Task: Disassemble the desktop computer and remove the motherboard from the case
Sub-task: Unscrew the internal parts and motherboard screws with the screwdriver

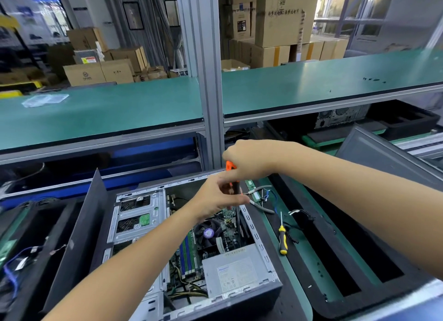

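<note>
The right hand (249, 158) is gripping the orange-handled screwdriver (233, 184) over the open grey metal computer case (259, 239). The left hand (215, 198) is pinching its dark shaft.

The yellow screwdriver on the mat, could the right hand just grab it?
Probably yes, but not right away. The yellow screwdriver lies in the open beside the case with nothing on top of it. The right hand is busy gripping the orange screwdriver, so it would have to let go first.
</note>
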`<state>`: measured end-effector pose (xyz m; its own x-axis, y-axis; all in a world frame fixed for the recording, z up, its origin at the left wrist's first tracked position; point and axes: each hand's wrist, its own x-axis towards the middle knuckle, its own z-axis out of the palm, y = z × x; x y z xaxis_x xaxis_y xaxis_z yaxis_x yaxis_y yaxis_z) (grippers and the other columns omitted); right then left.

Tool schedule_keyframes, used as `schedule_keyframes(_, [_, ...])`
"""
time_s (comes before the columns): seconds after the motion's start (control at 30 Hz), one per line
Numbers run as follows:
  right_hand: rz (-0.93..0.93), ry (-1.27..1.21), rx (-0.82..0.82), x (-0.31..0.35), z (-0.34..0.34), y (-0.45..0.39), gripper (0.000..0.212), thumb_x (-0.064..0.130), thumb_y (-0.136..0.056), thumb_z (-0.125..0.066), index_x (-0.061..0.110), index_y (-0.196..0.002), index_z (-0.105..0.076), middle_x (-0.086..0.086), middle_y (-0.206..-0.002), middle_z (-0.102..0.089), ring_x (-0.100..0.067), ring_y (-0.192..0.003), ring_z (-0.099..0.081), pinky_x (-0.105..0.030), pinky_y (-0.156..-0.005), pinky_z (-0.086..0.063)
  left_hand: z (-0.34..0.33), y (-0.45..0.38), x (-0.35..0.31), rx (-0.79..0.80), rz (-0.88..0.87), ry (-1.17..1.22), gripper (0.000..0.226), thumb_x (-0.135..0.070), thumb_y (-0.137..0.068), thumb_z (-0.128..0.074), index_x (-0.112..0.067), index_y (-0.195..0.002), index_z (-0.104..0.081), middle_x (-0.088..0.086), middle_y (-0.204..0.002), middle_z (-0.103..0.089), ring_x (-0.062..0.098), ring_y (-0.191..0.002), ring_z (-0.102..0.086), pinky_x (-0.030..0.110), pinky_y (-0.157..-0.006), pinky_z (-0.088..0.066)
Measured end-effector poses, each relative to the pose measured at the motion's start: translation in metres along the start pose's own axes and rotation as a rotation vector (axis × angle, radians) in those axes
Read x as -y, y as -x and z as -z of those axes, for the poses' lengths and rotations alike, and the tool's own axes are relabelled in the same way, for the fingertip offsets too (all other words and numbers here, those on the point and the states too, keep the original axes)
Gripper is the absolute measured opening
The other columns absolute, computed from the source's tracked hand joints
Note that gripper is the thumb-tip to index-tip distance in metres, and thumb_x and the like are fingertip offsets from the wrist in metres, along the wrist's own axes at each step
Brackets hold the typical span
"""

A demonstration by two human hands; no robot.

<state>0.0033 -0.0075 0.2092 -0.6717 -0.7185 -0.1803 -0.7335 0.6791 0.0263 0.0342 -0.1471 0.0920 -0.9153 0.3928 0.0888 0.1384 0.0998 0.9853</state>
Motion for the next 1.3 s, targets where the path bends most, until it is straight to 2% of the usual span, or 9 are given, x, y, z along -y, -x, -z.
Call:
schedule_keyframes(0.1, [0.029, -0.015, 0.104, -0.001, 0.004, 0.002, 0.029, 0.044, -0.091, -0.06, 0.016, -0.093, -0.052, 0.002, -0.081, -0.06, -0.012, -0.068, -0.055, -0.024, -0.051, -0.034, -0.006, -0.001, 0.001, 0.079, 0.041, 0.027, 0.048, -0.007, -0.076, -0.079, 0.0, -0.114, -0.051, 0.011, -0.084, -0.067, 0.018, -0.071, -0.065, 0.029, -0.062, -0.053])
schedule_keyframes(0.23, [0.058, -0.128, 0.174, -0.009, 0.01, 0.014, 0.022, 0.01, -0.083, -0.065, 0.017, -0.104, -0.06, 0.01, -0.086, -0.053, -0.009, -0.074, -0.051, -0.023, -0.058, -0.04, -0.001, 0.003, 0.005, 0.185, 0.05, 0.113, 0.039, 0.005, -0.088, -0.061, -0.013, -0.12, -0.046, 0.021, -0.107, -0.068, 0.03, -0.098, -0.067, 0.032, -0.074, -0.054])
schedule_keyframes(0.37, [0.138, -0.249, 0.234, -0.011, 0.009, 0.014, 0.028, -0.007, -0.073, -0.058, 0.016, -0.089, -0.064, -0.011, -0.098, -0.066, -0.023, -0.082, -0.059, -0.036, -0.069, -0.048, -0.005, 0.0, 0.008, 0.139, 0.056, -0.069, 0.021, 0.01, -0.09, -0.054, -0.001, -0.106, -0.063, 0.015, -0.095, -0.071, 0.018, -0.086, -0.07, 0.023, -0.07, -0.052])
schedule_keyframes(0.47, [0.142, -0.332, 0.221, -0.01, 0.007, 0.012, 0.013, 0.008, -0.082, -0.065, 0.018, -0.088, -0.06, -0.006, -0.092, -0.065, -0.016, -0.072, -0.058, -0.032, -0.064, -0.049, -0.005, 0.002, 0.012, 0.14, 0.017, -0.169, 0.012, 0.008, -0.091, -0.056, 0.012, -0.097, -0.066, 0.008, -0.086, -0.072, 0.006, -0.074, -0.067, 0.018, -0.068, -0.048])
schedule_keyframes(0.6, [0.077, -0.355, 0.101, -0.013, -0.004, 0.008, 0.014, 0.028, -0.092, -0.061, 0.017, -0.09, -0.052, -0.005, -0.089, -0.067, -0.009, -0.052, -0.066, -0.027, -0.057, -0.05, -0.007, 0.007, 0.02, 0.172, 0.07, -0.149, 0.014, 0.006, -0.092, -0.056, 0.005, -0.102, -0.066, 0.011, -0.094, -0.072, 0.013, -0.089, -0.069, 0.023, -0.079, -0.052])
schedule_keyframes(0.73, [0.087, -0.353, 0.005, -0.012, -0.01, 0.004, 0.023, 0.016, -0.083, -0.068, 0.016, -0.096, -0.049, -0.001, -0.086, -0.064, -0.012, -0.057, -0.066, -0.034, -0.06, -0.054, -0.015, 0.01, 0.036, 0.106, 0.11, -0.269, 0.008, -0.001, -0.085, -0.068, 0.001, -0.091, -0.072, 0.017, -0.086, -0.072, 0.016, -0.078, -0.066, 0.032, -0.078, -0.054])
schedule_keyframes(0.9, [0.126, -0.468, 0.069, -0.012, -0.007, 0.006, 0.035, 0.003, -0.075, -0.072, 0.018, -0.096, -0.048, -0.002, -0.093, -0.068, -0.013, -0.075, -0.066, -0.029, -0.065, -0.055, -0.017, 0.012, 0.046, 0.069, 0.101, -0.451, 0.006, -0.012, -0.082, -0.074, -0.006, -0.081, -0.075, -0.018, -0.057, -0.066, -0.008, -0.052, -0.054, 0.009, -0.054, -0.041])
schedule_keyframes(1.07, [0.013, -0.494, -0.064, -0.016, -0.015, 0.005, 0.032, 0.038, -0.083, -0.073, 0.016, -0.094, -0.052, 0.003, -0.084, -0.064, -0.012, -0.062, -0.07, -0.031, -0.063, -0.054, -0.018, 0.007, 0.046, 0.034, 0.112, -0.506, 0.008, -0.012, -0.081, -0.075, -0.007, -0.075, -0.073, 0.002, -0.065, -0.07, 0.007, -0.057, -0.061, 0.02, -0.057, -0.05])
schedule_keyframes(1.3, [-0.019, -0.556, -0.206, -0.018, -0.019, 0.001, 0.033, 0.035, -0.079, -0.078, 0.017, -0.091, -0.053, 0.006, -0.077, -0.061, -0.008, -0.051, -0.068, -0.022, -0.051, -0.053, -0.009, 0.008, 0.046, 0.007, 0.114, -0.506, 0.016, -0.015, -0.083, -0.073, -0.026, -0.071, -0.072, -0.001, -0.071, -0.072, 0.023, -0.071, -0.068, 0.043, -0.073, -0.056])
